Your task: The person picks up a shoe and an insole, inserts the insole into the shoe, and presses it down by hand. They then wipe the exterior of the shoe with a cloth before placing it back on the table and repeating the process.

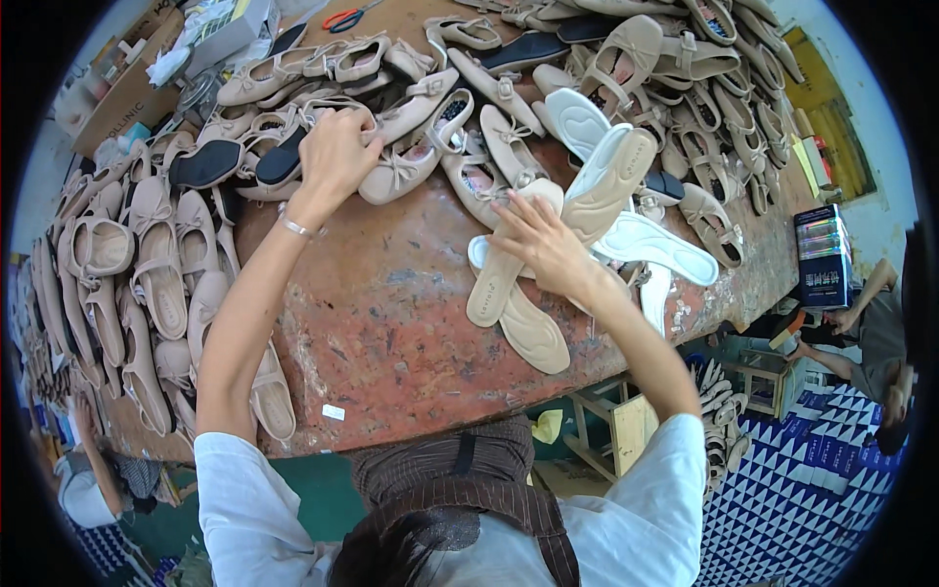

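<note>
My left hand (337, 155) reaches into the heap of beige shoes on the far side of the table, its fingers curled closed. What it grips, if anything, is hidden behind the knuckles. Close by its thumb lies a beige shoe with a bow (399, 176); a shoe with a black sole (282, 159) lies beside the wrist. My right hand (540, 243) lies on a pile of insoles, fingers stretched out and apart. Beneath it is a beige insole (497, 284), crossing another beige insole (536, 338). Just right of the fingers, a beige insole (614, 186) overlaps white-backed ones (657, 247).
Piles of beige shoes (156, 264) cover the table's left and far sides. Red-handled scissors (344, 20) lie at the back. A dark blue box (822, 259) is at the right, near another person (875, 333). A wooden stool (611, 430) stands below the table edge (411, 416).
</note>
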{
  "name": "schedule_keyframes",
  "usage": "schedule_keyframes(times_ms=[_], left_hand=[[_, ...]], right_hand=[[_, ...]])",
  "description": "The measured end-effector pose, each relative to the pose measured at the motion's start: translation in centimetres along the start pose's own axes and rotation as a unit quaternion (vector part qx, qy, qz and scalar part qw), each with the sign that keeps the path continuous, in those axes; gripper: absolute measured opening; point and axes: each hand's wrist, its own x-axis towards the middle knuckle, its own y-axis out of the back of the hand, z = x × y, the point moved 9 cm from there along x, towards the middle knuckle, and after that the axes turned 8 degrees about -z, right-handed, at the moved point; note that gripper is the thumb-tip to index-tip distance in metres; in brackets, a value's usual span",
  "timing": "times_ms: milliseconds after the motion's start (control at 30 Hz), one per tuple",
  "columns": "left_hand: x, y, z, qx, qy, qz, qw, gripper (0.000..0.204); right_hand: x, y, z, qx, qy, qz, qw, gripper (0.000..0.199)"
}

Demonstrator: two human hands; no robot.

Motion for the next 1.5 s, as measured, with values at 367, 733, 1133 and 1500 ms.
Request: schedule_keyframes(times_ms=[367, 733, 1133, 1500], left_hand=[[-27.7, 3.4, -0.3, -0.14, 0.047, -0.046, 0.988, 0.019], [-19.9, -15.0, 13.3, -0.594, 0.065, -0.226, 0.769, 0.076], [-30.8, -4.0, -1.7, -0.049, 0.229, 0.086, 0.969, 0.039], [-41.0, -1.5, -0.7, -0.196, -0.008, 0.03, 0.98, 0.015]], right_hand=[[-1.7, 10.2, -1.7, 0.02, 0.036, 0.242, 0.969, 0.071], [-7.9, 3.1, 2.9, 0.535, -0.26, 0.257, 0.761, 0.043], [-12.2, 2.1, 0.2, 0.803, -0.096, 0.321, 0.493, 0.069], [-1.8, 2.9, -18.5, 0.147, 0.023, 0.094, 0.984, 0.064]])
